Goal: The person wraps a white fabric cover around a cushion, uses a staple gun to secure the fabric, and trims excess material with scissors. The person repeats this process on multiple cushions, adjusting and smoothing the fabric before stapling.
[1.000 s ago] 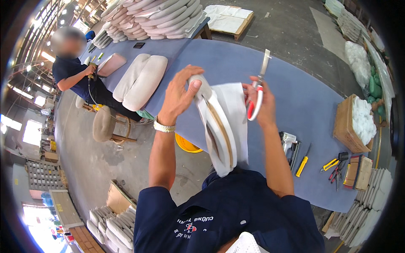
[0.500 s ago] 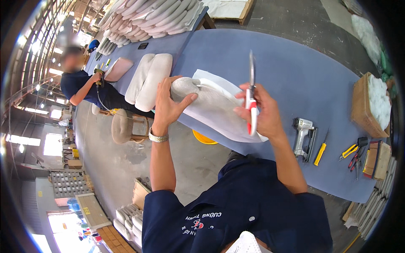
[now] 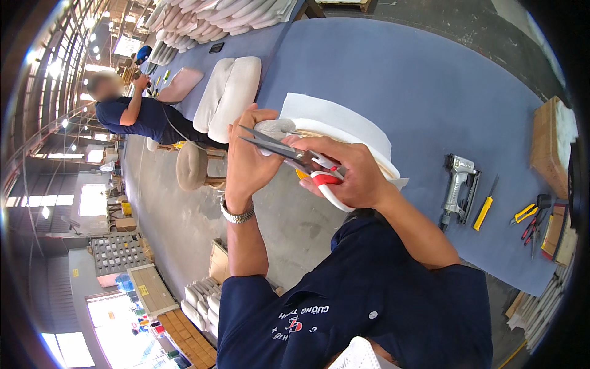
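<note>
We're spotting white lettering and a red emblem on our navy shirt; far right, a cardboard box is holding white stuffing. Our left hand is gripping the grey cushion by its rounded end at the table's near edge; our right hand is clasping red-and-white scissors, blades standing parted.

I count one left hand and one right hand, one pair of scissors, one upholstered piece and one wristwatch. Over on the worktop there's one nail gun and one yellow-handled pointed tool. I see one co-worker; the stacked cushions are too many to count.
</note>
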{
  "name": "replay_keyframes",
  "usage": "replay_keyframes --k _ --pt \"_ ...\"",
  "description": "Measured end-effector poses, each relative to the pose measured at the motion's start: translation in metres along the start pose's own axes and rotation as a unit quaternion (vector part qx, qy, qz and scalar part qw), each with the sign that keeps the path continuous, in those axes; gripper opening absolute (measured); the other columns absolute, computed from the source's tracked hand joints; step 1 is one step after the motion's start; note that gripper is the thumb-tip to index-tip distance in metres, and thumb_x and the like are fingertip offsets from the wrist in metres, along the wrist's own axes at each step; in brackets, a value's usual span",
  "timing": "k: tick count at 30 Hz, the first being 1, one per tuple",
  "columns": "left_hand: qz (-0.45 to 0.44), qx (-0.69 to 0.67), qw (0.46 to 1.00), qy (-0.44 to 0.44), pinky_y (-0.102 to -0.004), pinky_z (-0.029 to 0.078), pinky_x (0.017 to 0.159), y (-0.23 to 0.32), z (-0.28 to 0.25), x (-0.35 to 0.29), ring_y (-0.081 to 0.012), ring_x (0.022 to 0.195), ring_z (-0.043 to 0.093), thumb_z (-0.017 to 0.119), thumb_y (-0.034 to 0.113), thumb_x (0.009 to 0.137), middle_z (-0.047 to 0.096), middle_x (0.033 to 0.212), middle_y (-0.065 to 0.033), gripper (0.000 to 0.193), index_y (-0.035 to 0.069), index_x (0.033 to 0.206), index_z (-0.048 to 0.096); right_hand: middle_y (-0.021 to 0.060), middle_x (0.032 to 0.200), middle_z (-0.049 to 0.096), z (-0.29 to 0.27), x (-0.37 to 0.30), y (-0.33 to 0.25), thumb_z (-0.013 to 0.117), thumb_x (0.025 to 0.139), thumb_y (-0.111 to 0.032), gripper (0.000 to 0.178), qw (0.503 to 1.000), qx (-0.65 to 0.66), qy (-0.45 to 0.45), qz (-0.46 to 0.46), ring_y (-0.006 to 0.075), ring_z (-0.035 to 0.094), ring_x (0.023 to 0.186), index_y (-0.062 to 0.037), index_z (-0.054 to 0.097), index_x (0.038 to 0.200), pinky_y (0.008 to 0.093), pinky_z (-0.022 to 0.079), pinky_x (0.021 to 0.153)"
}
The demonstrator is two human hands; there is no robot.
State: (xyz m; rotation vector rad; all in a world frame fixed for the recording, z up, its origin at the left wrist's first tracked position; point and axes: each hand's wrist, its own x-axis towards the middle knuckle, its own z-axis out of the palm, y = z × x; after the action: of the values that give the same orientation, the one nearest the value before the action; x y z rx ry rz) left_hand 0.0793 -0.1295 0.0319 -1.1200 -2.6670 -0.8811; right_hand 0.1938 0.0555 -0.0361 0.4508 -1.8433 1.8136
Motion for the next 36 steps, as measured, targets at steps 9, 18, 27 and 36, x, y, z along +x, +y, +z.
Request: replay_keyframes --k 9,18,27,36 --pt "0.012 -0.015 0.999 -0.025 -0.0505 0.029 0.117 0.006 -0.009 -0.011 -0.0306 0.126 0.059 0.092 0.029 0.075 0.07 0.117 -0.0063 0.053 0.007 0.116 0.067 0.0134 0.101 0.075 -0.064 -0.049 -0.018 0.083 0.083 -0.047 0.055 0.972 -0.117 -0.132 0.157 0.0295 0.072 0.083 -0.0049 0.071 0.115 0.0377 0.055 0.073" --pt "0.035 -0.064 0.996 -0.047 -0.0538 0.026 0.118 -0.004 -0.015 -0.011 -0.0305 0.126 0.061 0.094 0.032 0.072 0.071 0.116 -0.0036 0.054 0.008 0.114 0.069 0.0102 0.095 0.073 -0.054 -0.052 -0.009 0.082 0.082 -0.054 0.056 0.962 -0.187 -0.124 0.157 0.033 0.071 0.084 -0.0064 0.072 0.11 0.0426 0.055 0.073" --pt "0.086 -0.05 0.993 -0.058 -0.0535 0.025 0.117 -0.003 -0.017 -0.008 -0.0309 0.126 0.061 0.095 0.039 0.071 0.072 0.116 -0.004 0.058 0.009 0.113 0.069 0.0137 0.101 0.077 -0.053 -0.049 0.004 0.083 0.082 -0.052 0.058 0.971 -0.16 -0.139 0.113 0.0318 0.072 0.079 -0.0054 0.074 0.116 0.0402 0.056 0.073" --pt "0.089 -0.039 0.993 -0.064 -0.055 0.023 0.119 0.001 -0.015 -0.006 -0.0307 0.128 0.061 0.095 0.04 0.071 0.072 0.116 -0.0034 0.058 0.01 0.113 0.07 0.0149 0.099 0.076 -0.062 -0.046 0.002 0.088 0.082 -0.04 0.057 0.9 0.164 -0.194 0.353 0.0261 0.07 0.076 -0.001 0.072 0.121 0.0335 0.055 0.072"
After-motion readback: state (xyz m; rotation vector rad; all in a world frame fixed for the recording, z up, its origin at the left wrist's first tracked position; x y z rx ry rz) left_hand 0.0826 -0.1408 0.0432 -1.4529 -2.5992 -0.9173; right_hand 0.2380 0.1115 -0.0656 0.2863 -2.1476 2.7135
